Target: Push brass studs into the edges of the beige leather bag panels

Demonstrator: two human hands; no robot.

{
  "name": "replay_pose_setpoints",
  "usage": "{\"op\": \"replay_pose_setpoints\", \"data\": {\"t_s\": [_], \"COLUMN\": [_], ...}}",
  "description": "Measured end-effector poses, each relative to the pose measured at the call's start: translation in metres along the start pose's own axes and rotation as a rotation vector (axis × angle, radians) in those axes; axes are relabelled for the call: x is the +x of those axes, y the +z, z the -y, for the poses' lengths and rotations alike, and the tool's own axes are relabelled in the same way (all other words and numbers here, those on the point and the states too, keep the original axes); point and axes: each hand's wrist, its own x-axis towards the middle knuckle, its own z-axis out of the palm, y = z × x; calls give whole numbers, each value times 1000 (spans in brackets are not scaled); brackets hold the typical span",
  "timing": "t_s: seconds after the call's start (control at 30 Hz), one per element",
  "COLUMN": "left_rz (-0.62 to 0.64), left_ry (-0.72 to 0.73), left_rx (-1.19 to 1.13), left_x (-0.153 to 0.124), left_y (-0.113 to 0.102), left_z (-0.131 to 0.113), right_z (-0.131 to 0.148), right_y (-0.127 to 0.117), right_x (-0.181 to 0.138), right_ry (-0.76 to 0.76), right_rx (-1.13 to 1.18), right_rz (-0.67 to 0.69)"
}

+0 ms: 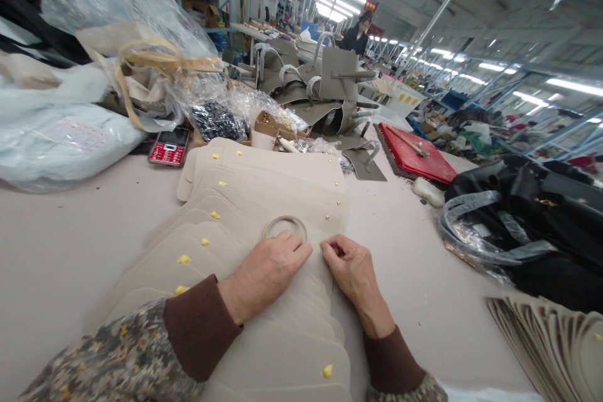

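Note:
My left hand is closed around a thin, narrow roll of tape, its ring standing up beyond the knuckles. Just to the right, my right hand is pinched, thumb against the fingers; anything between them is too small to make out. Both hands are over a fanned stack of beige panels lying overlapped on the table. Small yellow pieces sit along the panels' left edges, and another is low on the right. Tiny metal studs show near the top panel's right edge.
A red phone and plastic-wrapped bundles lie left. Grey bag parts with handles are heaped behind. At right are a hammer on a red slab, a black bag and stacked panels. A person is far back.

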Motion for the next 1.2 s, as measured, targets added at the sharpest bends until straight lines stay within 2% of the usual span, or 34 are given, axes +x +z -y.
{"op": "replay_pose_setpoints", "data": {"t_s": [0.1, 0.17, 0.3, 0.37, 0.5, 0.6, 0.73, 0.83, 0.93, 1.07, 1.13, 1.2], "left_rz": [-135, -225, -391, -427, -383, -307, -276, -238, -163, -121, -163, -239], "left_ry": [7, 32, 71, 76, 60, 43, 41, 47, 42, -9, -14, 1], "left_rx": [-119, -222, -339, -352, -346, -310, -268, -273, -306, -335, -319, -305], "left_x": [-3, -4, -5, -5, -6, -8, -9, -9, -9, -6, -4, -3], "left_y": [-1, 2, 6, 5, 3, 3, 5, 7, 6, 1, 0, 0], "left_z": [5, 8, 9, 7, 5, 5, 5, 4, 3, 3, 2, -1], "right_z": [1, 0, -6, -9, -5, 7, 22, 25, 23, 26, 31, 34], "right_y": [-9, -13, -10, -7, -5, -8, -10, -6, 0, 6, 7, 8], "right_x": [-8, -11, -8, -6, -9, -15, -19, -20, -21, -24, -25, -23], "right_ry": [43, 99, 195, 214, 182, -4, -337, -434, -462, -377, -221, 2], "right_rx": [67, 101, 102, 109, 324, 496, 364, 242, 106, 97, 222, 417], "right_rz": [198, 274, 257, 236, 74, 34, 0, -21, -116, -191, -166, -99]}}
